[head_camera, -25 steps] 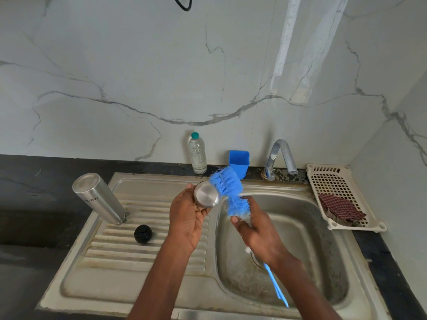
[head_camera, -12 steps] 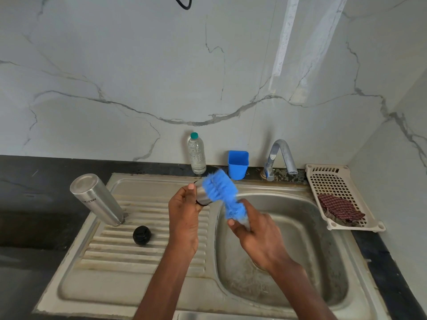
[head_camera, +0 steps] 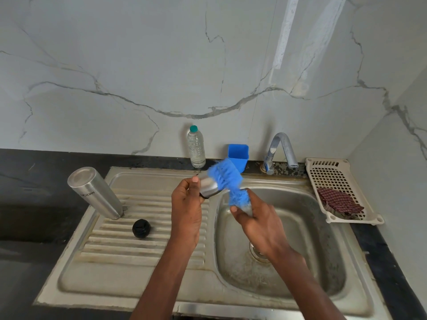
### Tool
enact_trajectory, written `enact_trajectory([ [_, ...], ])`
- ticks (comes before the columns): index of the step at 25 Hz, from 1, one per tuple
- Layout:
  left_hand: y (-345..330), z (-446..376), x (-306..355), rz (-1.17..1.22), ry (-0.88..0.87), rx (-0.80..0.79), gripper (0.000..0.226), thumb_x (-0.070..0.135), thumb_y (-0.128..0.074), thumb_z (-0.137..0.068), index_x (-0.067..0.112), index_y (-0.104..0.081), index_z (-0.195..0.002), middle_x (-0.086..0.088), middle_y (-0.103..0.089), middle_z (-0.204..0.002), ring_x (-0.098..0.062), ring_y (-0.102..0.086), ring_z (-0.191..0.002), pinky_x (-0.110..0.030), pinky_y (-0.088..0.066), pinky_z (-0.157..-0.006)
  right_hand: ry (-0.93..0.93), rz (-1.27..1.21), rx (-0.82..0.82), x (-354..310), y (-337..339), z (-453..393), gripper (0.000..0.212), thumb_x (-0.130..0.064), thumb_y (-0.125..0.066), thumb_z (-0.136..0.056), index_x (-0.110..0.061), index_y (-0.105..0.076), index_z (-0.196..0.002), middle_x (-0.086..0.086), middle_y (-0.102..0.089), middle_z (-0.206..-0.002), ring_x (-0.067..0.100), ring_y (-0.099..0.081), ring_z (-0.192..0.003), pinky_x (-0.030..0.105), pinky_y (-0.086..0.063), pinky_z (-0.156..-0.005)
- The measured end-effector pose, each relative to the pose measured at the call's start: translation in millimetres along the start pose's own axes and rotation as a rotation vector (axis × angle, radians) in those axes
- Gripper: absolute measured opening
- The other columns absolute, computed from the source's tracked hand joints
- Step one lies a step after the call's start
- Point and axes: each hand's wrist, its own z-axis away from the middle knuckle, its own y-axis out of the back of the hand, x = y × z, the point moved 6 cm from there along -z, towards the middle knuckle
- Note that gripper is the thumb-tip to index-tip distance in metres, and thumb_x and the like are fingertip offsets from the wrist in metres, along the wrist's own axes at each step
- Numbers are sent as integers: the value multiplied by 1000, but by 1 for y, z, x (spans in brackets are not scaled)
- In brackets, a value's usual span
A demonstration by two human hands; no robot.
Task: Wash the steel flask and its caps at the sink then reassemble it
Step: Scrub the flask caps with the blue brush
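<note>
Blue bristles of the brush (head_camera: 227,181) are motion-blurred and hide part of the steel cap (head_camera: 208,187). Checked cloth (head_camera: 338,202) lies in the basket (head_camera: 323,174), far right. The cap is pinched by left hand (head_camera: 187,212) fingers — the brush is gripped by the curled right hand (head_camera: 261,224) over the sink (head_camera: 323,262). Left on the drainboard, the flask (head_camera: 96,192) stands inverted, black cap (head_camera: 141,228) near it.

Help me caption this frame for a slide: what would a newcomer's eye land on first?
The bright blue brush, gripped by the right hand and scrubbing the steel cap held in the left hand over the sink. Next, the steel flask standing inverted on the drainboard, a black cap beside it.
</note>
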Motion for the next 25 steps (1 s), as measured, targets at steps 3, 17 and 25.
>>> enact_trajectory([
  [3,2,0,-5,-59,-24,-20,37,48,-58,-105,14,-73,-104,-24,-76,-100,-38,-73,-97,-61,-56,-95,-2,19,-27,-1,-4,11,25,-45,-60,-98,-48,-51,-121,-10,-66,-73,9,-62,-64,35,-52,-61],
  [17,-7,8,3,-367,-327,-211,20,20,-56,-107,12,-58,-89,-4,-64,-82,-18,-61,-76,-30,-47,-67,-31,201,33,-28,2,11,34,-48,-54,-98,-43,-46,-131,-8,-69,-91,19,-65,-87,36,-47,-71],
  [25,8,4,13,-182,-289,-335,12,4,-53,-102,3,-62,-94,-15,-74,-92,-28,-71,-93,-38,-55,-87,-116,5,-74,-23,22,4,14,-42,-65,-91,-29,-62,-87,-8,-67,-70,12,-63,-64,35,-53,-64],
])
